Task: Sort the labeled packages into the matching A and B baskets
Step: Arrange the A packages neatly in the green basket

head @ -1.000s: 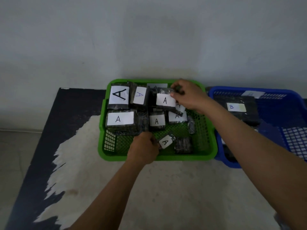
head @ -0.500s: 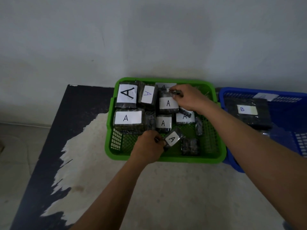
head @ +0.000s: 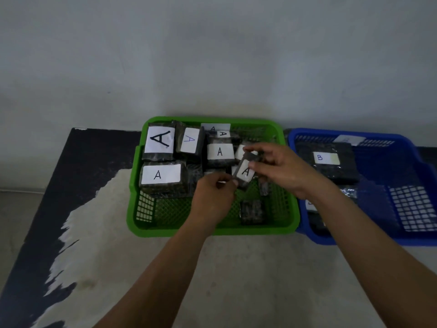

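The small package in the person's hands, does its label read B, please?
No, the label on the small package plainly reads A.

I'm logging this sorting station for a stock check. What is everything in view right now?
green basket: one, green, left of the blue one
blue basket: one, blue, at the right
A packages: at least five readable, dark wrap with white labels, in the green basket
held package: one, dark with a white A label, over the green basket
dark packages: two, no label showing, front right of the green basket
B package: one readable, dark, in the blue basket
surface: one, beige and black, under both baskets
wall: grey, behind
left hand, right hand: each pinches an end of the held package
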